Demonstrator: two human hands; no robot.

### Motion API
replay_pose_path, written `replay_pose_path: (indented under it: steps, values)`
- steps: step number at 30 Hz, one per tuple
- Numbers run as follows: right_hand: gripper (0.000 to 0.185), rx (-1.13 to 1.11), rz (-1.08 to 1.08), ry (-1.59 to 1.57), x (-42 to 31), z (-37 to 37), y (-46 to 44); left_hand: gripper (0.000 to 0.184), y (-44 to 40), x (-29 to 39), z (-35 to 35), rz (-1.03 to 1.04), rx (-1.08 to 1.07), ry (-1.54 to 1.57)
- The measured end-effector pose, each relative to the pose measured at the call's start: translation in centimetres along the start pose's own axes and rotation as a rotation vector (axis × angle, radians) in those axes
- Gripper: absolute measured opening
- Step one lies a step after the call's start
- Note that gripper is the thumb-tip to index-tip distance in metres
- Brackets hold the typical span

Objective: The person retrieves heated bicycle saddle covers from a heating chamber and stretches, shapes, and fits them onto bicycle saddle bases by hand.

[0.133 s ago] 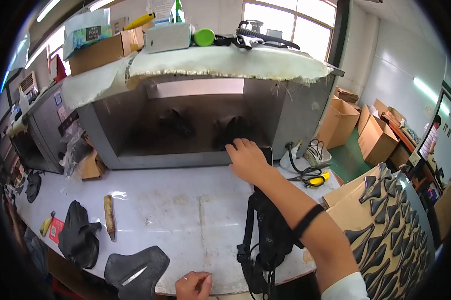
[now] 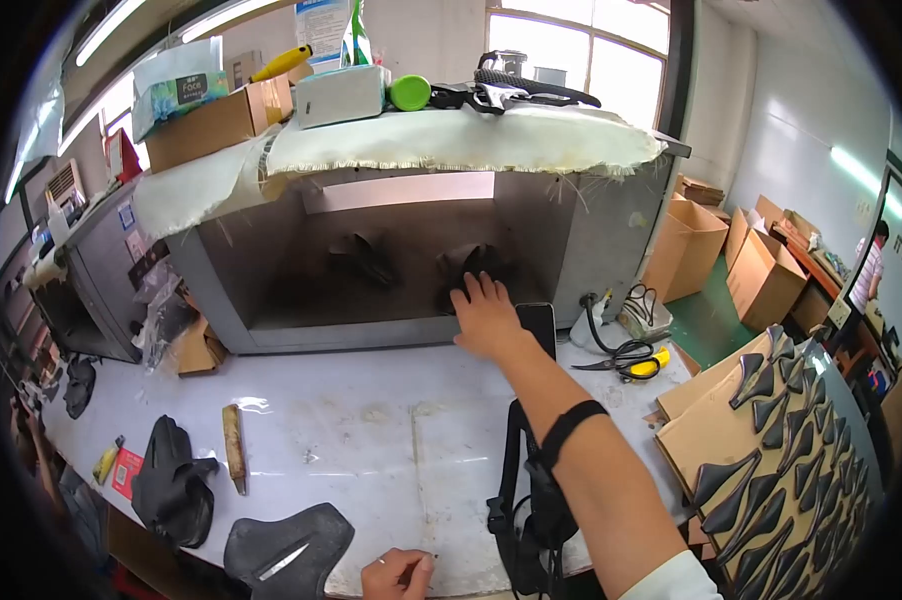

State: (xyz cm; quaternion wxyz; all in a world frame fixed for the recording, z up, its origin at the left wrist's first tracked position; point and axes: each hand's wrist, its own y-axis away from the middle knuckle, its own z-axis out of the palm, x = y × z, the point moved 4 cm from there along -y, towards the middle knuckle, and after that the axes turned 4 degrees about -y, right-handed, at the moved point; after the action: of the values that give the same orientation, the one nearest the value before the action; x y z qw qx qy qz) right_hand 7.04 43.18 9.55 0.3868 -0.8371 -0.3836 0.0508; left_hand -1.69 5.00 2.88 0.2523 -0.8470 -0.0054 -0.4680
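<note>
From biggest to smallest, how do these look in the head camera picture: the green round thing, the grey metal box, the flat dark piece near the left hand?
1. Grey metal box
2. Flat dark piece, though being nearer the camera may make it look bigger
3. Green round thing

The right arm [image 2: 611,490] wears a pale, nearly white sleeve [image 2: 674,580] with a faint cool tint, its hem crossing the arm in a clean line. Between that hem and the wrist, a plain black band [image 2: 571,430] encircles the arm, flat, matte and fairly wide. The right hand [image 2: 488,318] is bare, with slender fingers. The left hand [image 2: 398,575] shows a small whitish spot at one finger, too small to identify.
</note>
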Motion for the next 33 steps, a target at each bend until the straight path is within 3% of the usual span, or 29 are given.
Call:
replay_pose_path:
  steps: [1, 2, 5, 8, 11, 12, 13, 14, 15, 16, 18, 19, 21, 23, 25, 26, 28, 33]
  values:
    - [0.029, 0.183, -0.021, 0.040, -0.6, 0.8, 0.5, 0.008, -0.1, 0.3, -0.2, 0.001, -0.006, -0.003]
    - [0.029, 0.171, -0.005, 0.034, -1.5, 0.7, 0.5, 0.008, -0.1, 0.8, -0.4, -0.022, -0.002, 0.011]
    - [0.005, 0.192, -0.175, -0.085, -5.0, -2.0, -0.7, 0.008, 0.0, 0.3, -0.6, -0.100, -0.038, 0.056]
    - [0.010, 0.247, -0.295, -0.174, -8.3, -9.3, -1.0, 0.007, 0.2, 0.2, -0.6, -0.068, -0.010, 0.077]
    - [0.018, 0.387, -0.089, -0.539, -9.5, -19.0, -0.2, 0.009, 2.0, -2.4, -1.4, -0.119, 0.021, 0.234]
    - [0.020, 0.395, 0.012, -0.696, -9.8, -21.7, 0.8, 0.011, 2.5, -2.6, -2.1, -0.239, 0.108, 0.492]
    - [0.020, 0.256, 0.156, -0.898, -10.2, -23.9, 2.3, 0.012, 3.0, -2.2, -3.8, -0.318, 0.262, 0.444]
    - [0.020, 0.097, 0.269, -1.034, -10.7, -26.0, 3.9, 0.013, 2.0, -0.2, -6.3, -0.081, 0.358, 0.380]
    - [0.022, -0.105, 0.294, -1.096, -11.3, -28.1, 4.9, 0.014, 3.0, -1.1, -8.4, -0.142, 0.506, 0.599]
    - [0.022, -0.186, 0.264, -1.222, -12.2, -27.8, 7.3, 0.013, 2.7, 0.9, -11.0, -0.017, 0.567, 0.671]
    - [0.022, -0.288, 0.179, -1.288, -15.2, -28.0, 10.7, 0.015, 2.4, 5.5, -14.7, 0.194, 0.636, 0.552]
    - [0.020, -0.359, 0.166, -1.357, -17.1, -28.0, 11.1, 0.025, 2.6, 6.7, -15.6, 0.224, 0.552, 0.399]
    - [0.018, -0.349, 0.120, -1.376, -20.5, -26.4, 14.3, 0.044, 1.3, 9.0, -15.1, 0.111, 0.096, 0.018]
    - [0.020, -0.472, 0.205, -1.392, -22.4, -25.1, 15.8, 0.060, 0.4, 7.8, -11.3, 0.008, -0.435, 0.018]
    - [0.018, -0.541, 0.224, -1.386, -23.3, -23.7, 17.3, 0.052, 2.5, 4.2, -7.8, -0.303, -0.533, 0.298]
    - [0.018, -0.584, 0.303, -1.420, -23.5, -23.3, 17.4, 0.052, 2.9, 3.4, -7.2, -0.326, -0.518, 0.281]
    - [0.017, -0.679, 0.435, -1.460, -23.8, -22.3, 18.9, 0.035, 3.7, 2.5, -6.7, -0.375, -0.499, 0.270]
    - [0.016, -0.785, 0.500, -1.531, -22.8, -22.5, 19.5, 0.020, 4.0, 3.1, -6.1, -0.562, -0.482, 0.339]
